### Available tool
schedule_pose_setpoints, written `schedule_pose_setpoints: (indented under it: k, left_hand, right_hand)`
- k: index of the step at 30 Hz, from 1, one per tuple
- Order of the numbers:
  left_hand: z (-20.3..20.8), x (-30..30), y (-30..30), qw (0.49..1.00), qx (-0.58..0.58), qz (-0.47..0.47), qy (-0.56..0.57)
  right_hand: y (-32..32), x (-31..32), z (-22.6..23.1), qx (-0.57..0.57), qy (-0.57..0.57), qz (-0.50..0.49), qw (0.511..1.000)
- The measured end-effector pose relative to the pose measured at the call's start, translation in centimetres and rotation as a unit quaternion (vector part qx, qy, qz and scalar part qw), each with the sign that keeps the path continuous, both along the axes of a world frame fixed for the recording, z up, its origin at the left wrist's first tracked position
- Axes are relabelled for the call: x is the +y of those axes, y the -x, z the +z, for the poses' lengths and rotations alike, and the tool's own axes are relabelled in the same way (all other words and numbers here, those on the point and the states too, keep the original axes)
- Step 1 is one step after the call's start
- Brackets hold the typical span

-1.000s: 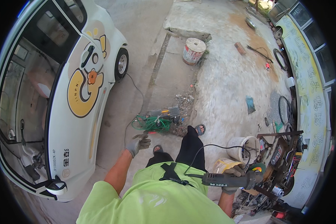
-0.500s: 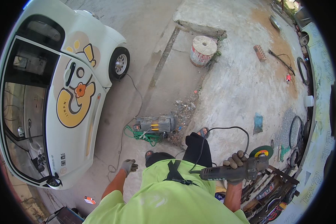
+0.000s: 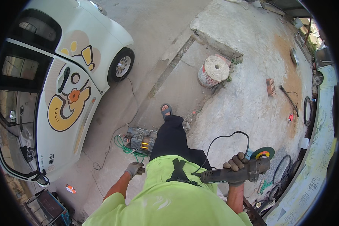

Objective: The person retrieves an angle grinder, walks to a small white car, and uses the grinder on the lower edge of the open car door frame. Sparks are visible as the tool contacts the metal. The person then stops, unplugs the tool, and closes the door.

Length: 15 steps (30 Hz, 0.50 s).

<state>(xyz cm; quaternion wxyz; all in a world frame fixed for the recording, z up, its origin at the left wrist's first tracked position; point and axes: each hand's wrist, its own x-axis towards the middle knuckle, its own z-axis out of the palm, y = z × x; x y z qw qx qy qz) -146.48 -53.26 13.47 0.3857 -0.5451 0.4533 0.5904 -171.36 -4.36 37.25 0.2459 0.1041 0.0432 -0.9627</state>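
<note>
— What is held in the right hand [image 3: 235,162]?
— The grinder [image 3: 223,176]. Its body is wrapped tightly by gloved fingers.
— And the left hand [image 3: 135,169]?
— Also gloved; it is held half open and empty, fingers loosely bent, near the green hose [image 3: 119,141].
— Which way is the grinder pointed?
— Its long axis is set crosswise. The disc [image 3: 258,151] end is aimed right, slightly farther forward; the cord [image 3: 238,132] end is turned left, toward the shirt [image 3: 177,201].
— Where is it?
— It is held in front of the shirt's right side, above the ground.
— And around?
— The machine [image 3: 140,140] is set left of the slab's [image 3: 252,56] left edge; the drum [image 3: 213,71] is stood just beside that edge.
</note>
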Motion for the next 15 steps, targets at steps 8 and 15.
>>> schedule_pose_setpoints:
  k: [8, 15]
  left_hand:
    - [-15.5, -11.1, 21.4, 0.977, 0.167, 0.125, 0.04]
    - [-7.8, -15.7, 27.3, 0.918, 0.119, 0.369, 0.077]
  right_hand:
    - [25.8, -17.2, -13.2, 0.032, 0.019, 0.091, 0.995]
    - [42.9, -33.4, -12.7, 0.077, -0.042, 0.299, 0.95]
